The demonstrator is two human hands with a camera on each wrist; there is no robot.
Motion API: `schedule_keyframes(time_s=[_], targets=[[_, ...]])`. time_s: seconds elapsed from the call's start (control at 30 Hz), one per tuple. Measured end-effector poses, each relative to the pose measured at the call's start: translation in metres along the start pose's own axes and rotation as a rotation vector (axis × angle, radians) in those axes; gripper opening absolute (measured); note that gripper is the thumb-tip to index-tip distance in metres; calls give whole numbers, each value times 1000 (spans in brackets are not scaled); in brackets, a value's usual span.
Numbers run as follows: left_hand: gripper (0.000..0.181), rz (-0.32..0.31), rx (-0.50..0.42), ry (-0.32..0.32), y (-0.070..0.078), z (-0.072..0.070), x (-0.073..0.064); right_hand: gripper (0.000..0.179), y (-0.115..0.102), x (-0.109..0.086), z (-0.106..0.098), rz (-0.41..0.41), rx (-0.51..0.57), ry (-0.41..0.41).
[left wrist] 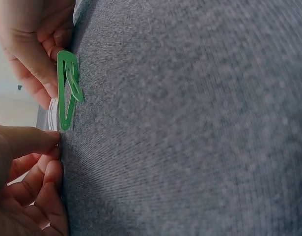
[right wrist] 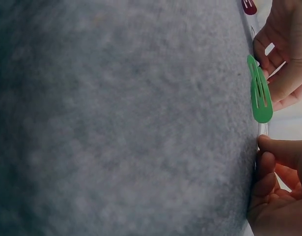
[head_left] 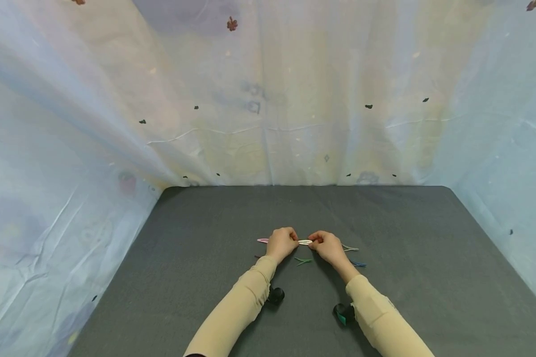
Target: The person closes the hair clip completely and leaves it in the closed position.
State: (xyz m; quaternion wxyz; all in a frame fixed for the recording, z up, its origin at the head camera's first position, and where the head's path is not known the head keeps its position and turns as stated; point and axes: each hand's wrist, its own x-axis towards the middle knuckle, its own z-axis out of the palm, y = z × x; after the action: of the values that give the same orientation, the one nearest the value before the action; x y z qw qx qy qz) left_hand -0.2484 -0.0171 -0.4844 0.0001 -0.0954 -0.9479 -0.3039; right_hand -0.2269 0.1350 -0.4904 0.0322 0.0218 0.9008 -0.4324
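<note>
White hair clip point(head_left: 305, 242) sits at the grey surface point(head_left: 205, 223) just beyond the green clip point(head_left: 302, 261), and we find the left hand point(head_left: 282, 243) and right hand point(head_left: 328, 246) pinching its opposite ends, presumably so that neither end swings while it is held straight.
</note>
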Motion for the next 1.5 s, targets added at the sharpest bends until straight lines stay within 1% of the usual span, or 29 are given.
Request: schedule_keyframes(time_s=[0.27,0.43,0.57,0.73,0.83,0.93,1.07,1.13,1.33,1.5], targets=[[4,-7,-10,-14,-1,0,1,20,0,1,1,-10,7,18],[8,4,7,-29,1,-2,0,20,-2,0,1,-5,-2,12],[15,17,-4,-68,2,-5,0,20,-4,-2,-2,-3,3,3],[17,11,-30,-102,6,-10,3,22,-9,-8,-15,-22,29,-8],[18,24,-35,-95,12,-12,2,24,-10,-11,-27,-38,44,-20],[19,52,-51,-83,20,-11,1,27,-10,-15,-41,-42,49,-27],[21,83,-85,-81,32,-5,-1,30,-4,-21,-60,-38,52,-26],[21,90,-101,-89,39,0,-2,32,1,-23,-69,-33,56,-24],[22,78,-168,-144,57,15,-7,34,20,-28,-88,-1,53,-27],[21,66,-198,-175,70,26,-10,33,37,-31,-97,30,45,-37]])
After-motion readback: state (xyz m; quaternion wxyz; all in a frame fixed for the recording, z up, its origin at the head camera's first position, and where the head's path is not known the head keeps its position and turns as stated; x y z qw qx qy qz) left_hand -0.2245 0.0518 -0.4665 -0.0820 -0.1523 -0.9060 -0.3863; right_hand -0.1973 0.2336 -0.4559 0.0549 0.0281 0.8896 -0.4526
